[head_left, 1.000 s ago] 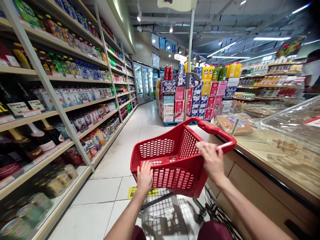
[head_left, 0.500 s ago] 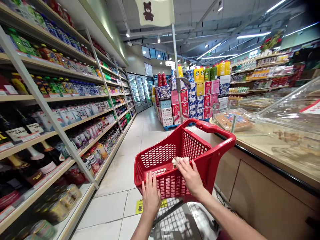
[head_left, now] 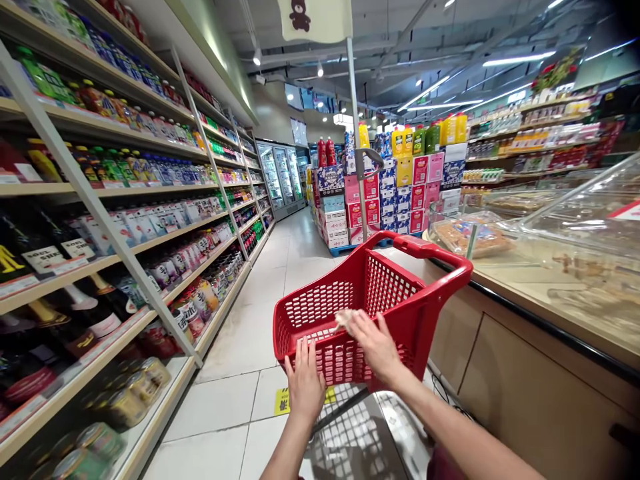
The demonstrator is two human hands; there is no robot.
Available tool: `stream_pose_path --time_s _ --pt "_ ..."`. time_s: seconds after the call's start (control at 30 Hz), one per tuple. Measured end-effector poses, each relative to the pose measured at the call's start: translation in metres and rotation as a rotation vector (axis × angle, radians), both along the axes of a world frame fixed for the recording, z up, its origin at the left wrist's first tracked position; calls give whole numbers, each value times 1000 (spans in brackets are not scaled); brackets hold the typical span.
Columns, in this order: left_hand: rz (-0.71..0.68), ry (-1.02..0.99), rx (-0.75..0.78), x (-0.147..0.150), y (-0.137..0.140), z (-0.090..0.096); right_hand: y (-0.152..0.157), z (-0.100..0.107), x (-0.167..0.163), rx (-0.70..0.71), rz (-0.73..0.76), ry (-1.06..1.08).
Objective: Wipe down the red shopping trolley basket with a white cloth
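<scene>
A red plastic shopping cart (head_left: 320,301) stands before me, its handle (head_left: 430,250) toward the upper right. My left hand (head_left: 305,381) lies on the near side of the basket by its left corner, fingers stretched out over the rim. At the near rim further right is my right hand (head_left: 373,343), pressing a crumpled off-white cloth (head_left: 343,319) under its fingers. The cloth's far end pokes out over the inside of the basket. The rest of it is hidden by the hand.
Drink shelves (head_left: 165,190) line the left side. A display counter (head_left: 500,320) with clear covers stands close on the right. Stacked drink boxes (head_left: 367,207) and a pole (head_left: 353,87) with a bear sign are ahead. A yellow floor sticker (head_left: 282,401) lies under the cart.
My right hand has slid a little left along the rim with the cloth. The left hand stays on the cart's side. The view has shifted slightly.
</scene>
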State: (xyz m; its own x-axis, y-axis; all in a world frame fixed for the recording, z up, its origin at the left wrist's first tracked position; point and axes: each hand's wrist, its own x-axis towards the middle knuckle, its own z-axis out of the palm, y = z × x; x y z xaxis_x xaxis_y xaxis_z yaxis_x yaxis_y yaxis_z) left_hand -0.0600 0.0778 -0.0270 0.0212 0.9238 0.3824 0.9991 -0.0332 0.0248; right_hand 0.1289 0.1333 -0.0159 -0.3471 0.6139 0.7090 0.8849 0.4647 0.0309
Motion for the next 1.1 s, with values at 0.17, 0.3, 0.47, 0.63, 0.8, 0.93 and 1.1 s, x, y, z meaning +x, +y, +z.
stream_pose_path --time_s 0.17,0.3,0.47,0.63,0.8,0.93,1.1 --pt "24 -22 -16 3 -1 -2 1 -1 -1 -9 -105 44" --pt "46 -50 -31 -4 -3 -1 -4 -11 -31 33 89 -43" --pt "196 -127 -59 -20 -6 0 3 -8 -32 -40 -45 33" --pt "168 -109 -69 -26 -8 -1 -8 -16 -73 -61 109 -39" --pt "155 -127 -78 -26 -8 0 1 -18 -69 -58 78 55" --pt "174 -118 -58 -24 -6 -3 -1 -17 -71 -71 43 99" --pt "167 -34 -86 -28 -10 -2 -15 -16 -101 -82 215 -9"
